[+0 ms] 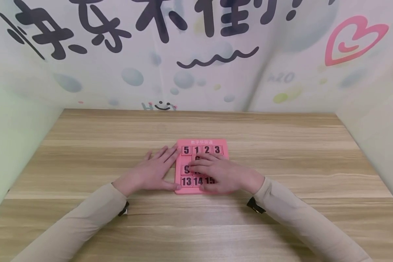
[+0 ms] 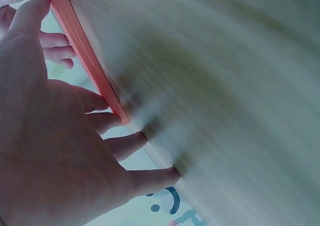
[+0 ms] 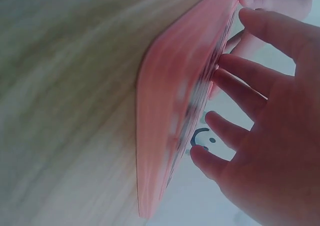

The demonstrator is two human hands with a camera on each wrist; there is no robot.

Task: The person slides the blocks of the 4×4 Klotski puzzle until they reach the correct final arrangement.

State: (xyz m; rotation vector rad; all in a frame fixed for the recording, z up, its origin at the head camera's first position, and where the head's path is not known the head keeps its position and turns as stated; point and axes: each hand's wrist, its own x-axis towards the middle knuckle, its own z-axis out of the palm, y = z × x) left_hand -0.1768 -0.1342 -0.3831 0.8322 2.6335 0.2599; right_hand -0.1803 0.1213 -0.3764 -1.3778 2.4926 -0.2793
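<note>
A pink number sliding puzzle (image 1: 179, 163) lies flat on the table. Its top row reads 5, 1, 2, 3, and a bare pink slot (image 1: 186, 159) shows below the 5 tile (image 1: 186, 150). The 9 tile (image 1: 185, 169) sits under that slot. My left hand (image 1: 150, 173) rests along the puzzle's left side, fingers extended, with the thumb at the lower left corner. Spread over the tiles from the right is my right hand (image 1: 226, 174), its fingertips by the 9 and 6 tiles and its thumb near the 15 tile (image 1: 209, 181). It hides the tiles on the right.
The wood-grain table (image 1: 118, 134) spreads out around the puzzle. Behind it stands a white wall covering (image 1: 101, 83) with large black characters and a pink heart (image 1: 353, 40). Pale walls close in both sides. A dark band (image 1: 256, 205) shows under the right wrist.
</note>
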